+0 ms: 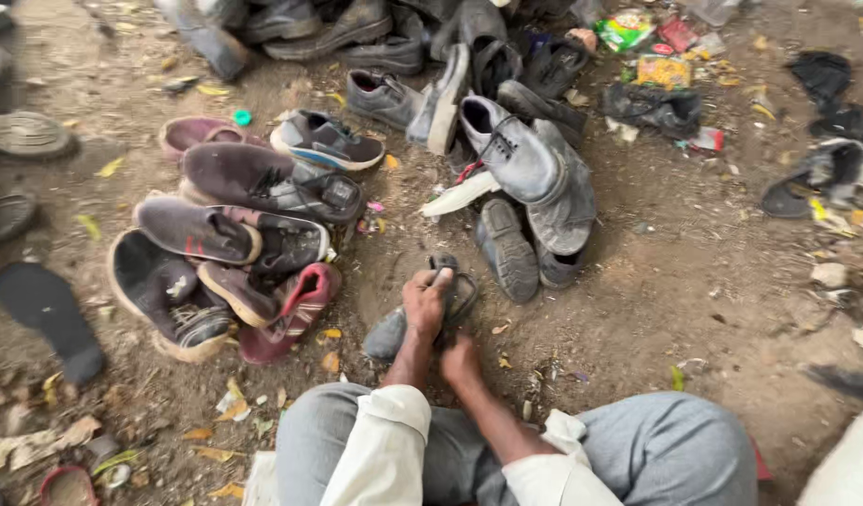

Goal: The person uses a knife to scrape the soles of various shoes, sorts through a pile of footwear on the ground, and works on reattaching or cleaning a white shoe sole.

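Beyond the grey lace-up shoe (520, 155) lie crumpled green, yellow and red wrappers (652, 52); nearer, left hand (424, 302) and right hand (461, 361) grip a dark sandal (455, 300).

Worn shoes lie heaped on the dirt floor (694, 281). A grey lace-up shoe (520, 155) tops the centre pile; a black insole (49, 314) lies left; crumpled wrappers (661, 70) lie beyond.

Two hands (425, 302) (460, 361); one sandal (455, 290); one green cap (242, 117).
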